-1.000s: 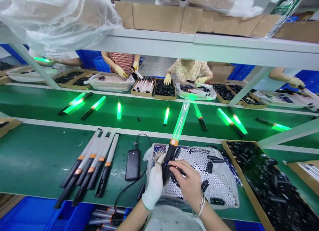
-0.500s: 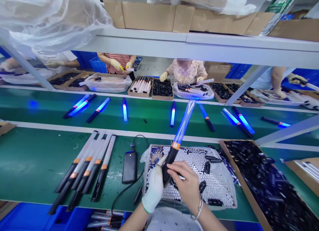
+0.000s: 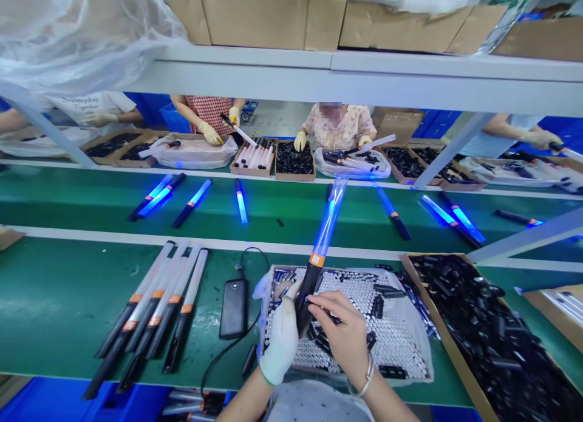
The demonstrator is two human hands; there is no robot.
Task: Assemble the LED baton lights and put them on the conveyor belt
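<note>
A light stick (image 3: 326,228) with a blue-lit clear tube, an orange band and a black handle is tilted up and away. My left hand (image 3: 281,336), in a white glove, is wrapped round its black handle. My bare right hand (image 3: 342,328) has thumb and forefinger pinched together at the side of the handle; whatever they hold there is too small to name. Below both hands lies a lined box of batteries (image 3: 401,343), with several black parts on top. Unlit sticks (image 3: 159,300) lie side by side to the left.
A black power bank (image 3: 233,308) with a cable lies left of the battery box. On the right stands a carton of black parts (image 3: 496,337). Lit sticks rest on the green belt (image 3: 291,197) beyond. Co-workers sit across, under a white shelf beam (image 3: 328,82).
The lit stick in my left hand has tilted slightly more upright. Sticks on the belt have shifted right. Across the belt, a co-worker in a checked top has moved a stick towards a box.
</note>
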